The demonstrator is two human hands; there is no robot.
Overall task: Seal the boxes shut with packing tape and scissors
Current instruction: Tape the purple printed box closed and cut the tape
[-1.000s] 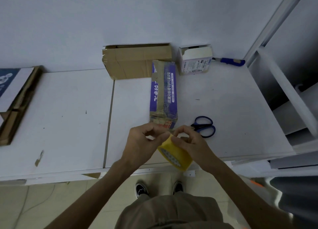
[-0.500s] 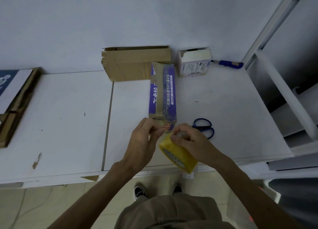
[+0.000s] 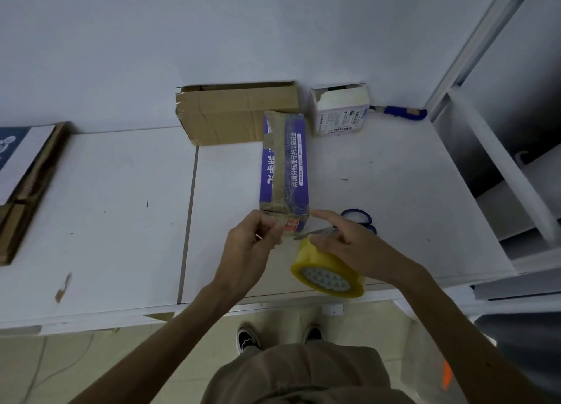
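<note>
While the right hand (image 3: 355, 245) grips above — the tape roll (image 3: 326, 271) hangs below.

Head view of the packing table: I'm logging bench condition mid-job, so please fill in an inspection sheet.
Surface: white table, two panels, scuffed.
Job's things: purple box, taped lengthwise; scissors behind the right hand; brown box and open-topped white box by the wall.
Clutter: blue-handled tool at the back right; flattened cardboard at the left edge.
Grips: left hand pinches the tape end; right hand holds the yellow tape roll.
Cables: what looks like one thin cord on the floor, lower left.
Surroundings: white wall behind, white shelf frame at right.
</note>
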